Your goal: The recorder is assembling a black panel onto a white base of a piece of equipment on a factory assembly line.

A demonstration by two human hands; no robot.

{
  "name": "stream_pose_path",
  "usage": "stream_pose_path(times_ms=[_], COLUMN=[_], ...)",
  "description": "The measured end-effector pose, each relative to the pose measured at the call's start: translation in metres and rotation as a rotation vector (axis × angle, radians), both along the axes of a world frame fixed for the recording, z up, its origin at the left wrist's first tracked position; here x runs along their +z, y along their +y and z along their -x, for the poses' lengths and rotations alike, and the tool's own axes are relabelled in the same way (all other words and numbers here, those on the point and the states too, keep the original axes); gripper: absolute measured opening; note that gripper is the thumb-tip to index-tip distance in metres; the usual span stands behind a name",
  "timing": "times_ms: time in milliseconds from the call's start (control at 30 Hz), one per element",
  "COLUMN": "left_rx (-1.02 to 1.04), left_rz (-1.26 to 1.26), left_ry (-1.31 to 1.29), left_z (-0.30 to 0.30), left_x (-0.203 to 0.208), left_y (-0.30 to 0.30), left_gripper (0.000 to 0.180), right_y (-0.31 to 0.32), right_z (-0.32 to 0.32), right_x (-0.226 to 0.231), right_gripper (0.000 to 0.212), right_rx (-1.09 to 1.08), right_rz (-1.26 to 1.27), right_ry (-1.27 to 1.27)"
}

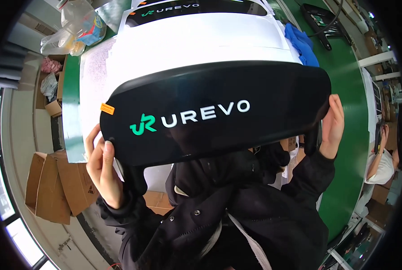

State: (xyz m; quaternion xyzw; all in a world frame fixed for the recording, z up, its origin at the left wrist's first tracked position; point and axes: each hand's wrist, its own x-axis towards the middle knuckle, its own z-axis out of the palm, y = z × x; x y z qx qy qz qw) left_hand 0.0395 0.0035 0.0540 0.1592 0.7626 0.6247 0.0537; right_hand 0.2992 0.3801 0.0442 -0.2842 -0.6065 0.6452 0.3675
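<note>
A long glossy black panel (201, 141) with rounded ends is held up in front of my chest, its face showing a green and white logo. An orange sticker (107, 109) sits at its left end. My left hand (104, 173) grips the lower left corner, thumb on the front face and the other fingers partly behind. At the right end, my right hand (333, 128) is closed around the edge, with some of its fingers hidden. Dark arms stick out below the panel near both hands.
Beyond the panel, white sheets (201, 42) cover the green table (345, 94), with a similar black panel (228, 12) on top. A blue cloth (301, 42) and plastic bottle (80, 22) flank them. Cardboard boxes (52, 186) stand left; another person (381, 166) is at right.
</note>
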Motion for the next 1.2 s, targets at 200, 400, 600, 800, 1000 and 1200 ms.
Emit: stream_pose_path(times_ms=[200, 400, 600, 800, 1000, 1200], left_rx=[0.008, 0.035, 0.093, 0.081, 0.106, 0.141], left_rz=[0.082, 0.035, -0.117, -0.056, -0.037, -0.119], left_ry=[0.026, 0.094, 0.046, 0.026, 0.054, -0.005], left_z=[-0.014, -0.016, -0.016, -0.015, -0.013, -0.016], left_x=[-0.023, -0.036, -0.047, -0.051, -0.052, -0.051], left_y=[0.000, 0.000, -0.005, -0.008, -0.003, 0.001], left_gripper=[0.025, 0.024, 0.022, 0.024, 0.025, 0.022], right_y=[0.000, -0.013, 0.002, 0.004, -0.005, -0.004], right_z=[-0.035, -0.025, -0.056, -0.058, -0.047, -0.046], right_x=[-0.042, -0.048, -0.059, -0.058, -0.057, -0.056], right_gripper=[0.024, 0.018, 0.029, 0.028, 0.026, 0.025], right_rx=[-0.317, -0.429, -0.289, -0.098, -0.201, -0.219], right_rz=[0.008, 0.017, -0.014, -0.023, -0.018, -0.043], right_ry=[-0.005, -0.037, -0.026, -0.043, -0.046, -0.094])
